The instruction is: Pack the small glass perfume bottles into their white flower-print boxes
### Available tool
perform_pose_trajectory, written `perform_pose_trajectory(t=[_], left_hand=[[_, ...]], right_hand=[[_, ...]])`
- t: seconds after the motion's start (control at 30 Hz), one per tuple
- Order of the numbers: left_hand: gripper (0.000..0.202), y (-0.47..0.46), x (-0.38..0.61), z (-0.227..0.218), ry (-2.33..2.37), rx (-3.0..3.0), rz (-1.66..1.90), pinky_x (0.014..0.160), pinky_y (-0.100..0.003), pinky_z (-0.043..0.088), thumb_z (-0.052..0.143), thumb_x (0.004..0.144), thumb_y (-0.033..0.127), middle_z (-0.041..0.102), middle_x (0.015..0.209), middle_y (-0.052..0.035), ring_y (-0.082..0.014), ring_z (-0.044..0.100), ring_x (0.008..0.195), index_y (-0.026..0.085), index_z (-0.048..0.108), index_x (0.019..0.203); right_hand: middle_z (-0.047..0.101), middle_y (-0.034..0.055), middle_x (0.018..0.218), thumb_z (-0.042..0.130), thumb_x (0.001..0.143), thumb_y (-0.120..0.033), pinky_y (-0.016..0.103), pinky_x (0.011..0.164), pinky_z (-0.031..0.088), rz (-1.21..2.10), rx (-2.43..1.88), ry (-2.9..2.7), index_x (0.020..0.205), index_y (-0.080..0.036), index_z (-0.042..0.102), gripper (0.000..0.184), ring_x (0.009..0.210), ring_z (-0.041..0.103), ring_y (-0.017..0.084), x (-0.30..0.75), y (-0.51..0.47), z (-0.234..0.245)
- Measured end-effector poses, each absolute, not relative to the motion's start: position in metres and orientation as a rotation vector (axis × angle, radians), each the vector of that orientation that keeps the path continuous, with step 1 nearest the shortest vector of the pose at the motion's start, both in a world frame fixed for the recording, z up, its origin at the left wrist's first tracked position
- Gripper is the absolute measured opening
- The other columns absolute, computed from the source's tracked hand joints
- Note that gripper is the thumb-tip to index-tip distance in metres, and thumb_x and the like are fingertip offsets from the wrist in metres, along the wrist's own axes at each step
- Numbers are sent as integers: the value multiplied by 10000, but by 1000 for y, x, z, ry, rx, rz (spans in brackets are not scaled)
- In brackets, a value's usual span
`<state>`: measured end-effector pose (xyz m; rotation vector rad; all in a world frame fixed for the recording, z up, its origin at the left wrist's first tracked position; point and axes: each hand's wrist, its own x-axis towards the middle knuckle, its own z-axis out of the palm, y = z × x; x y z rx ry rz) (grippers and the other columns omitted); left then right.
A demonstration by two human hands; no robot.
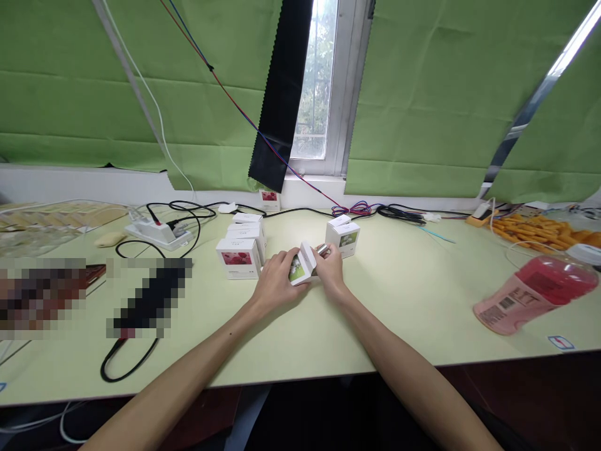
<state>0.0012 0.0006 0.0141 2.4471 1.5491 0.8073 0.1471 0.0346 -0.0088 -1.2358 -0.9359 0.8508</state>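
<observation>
My left hand is closed around a small white box with a green and white flower picture on its side. The box lies tilted just above or on the table, and a flap at its end stands up. In the fingers of my right hand, close to that end of the box, is a small shiny silver cylinder; its lower part is hidden. Just left of my left hand stands a row of white boxes, the front one with a red flower picture. Beyond my right hand are white boxes with a green picture.
A pink drink bottle lies tilted at the right, near orange items. A power strip with black cables sits at the left, behind a blurred dark object. Coiled cables run along the table's back edge.
</observation>
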Motion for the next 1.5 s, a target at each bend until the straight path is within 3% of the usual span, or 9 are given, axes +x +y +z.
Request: perform_pose_trajectory(t=[0.53,0.9,1.17,1.5], left_hand=[[769,2,1,12,1542,2461,808,975,-511,466,709,766,448,629,1223,-130,-368,579,1165,225,436,1449],[1005,0,0,15,1469,2450,851,934,-462,473,715,774,428,645,1176,-108,-327,615,1108,249,184,1609],[933,0,2,15,1497,2383,862,958,-472,473,718,754,432,655,1227,-122,-342,610,1165,228,269,1545],[716,1,2,17,1510,2376,836,833,-427,506,701,732,456,659,1131,-106,-323,626,1053,193,438,1345]], right_hand=[[612,-7,750,690,719,-466,297,659,454,759,-1274,-1080,861,-239,521,317,720,591,193,150,32,-5],[593,-25,738,691,722,-477,301,659,449,682,-1319,-1138,892,-243,506,344,694,579,185,147,23,3],[616,-21,763,710,701,-468,305,681,466,715,-1343,-1136,916,-241,509,371,730,602,193,147,21,5],[595,-24,761,677,699,-457,300,673,460,763,-1311,-1106,916,-240,515,347,719,580,184,150,27,-1]])
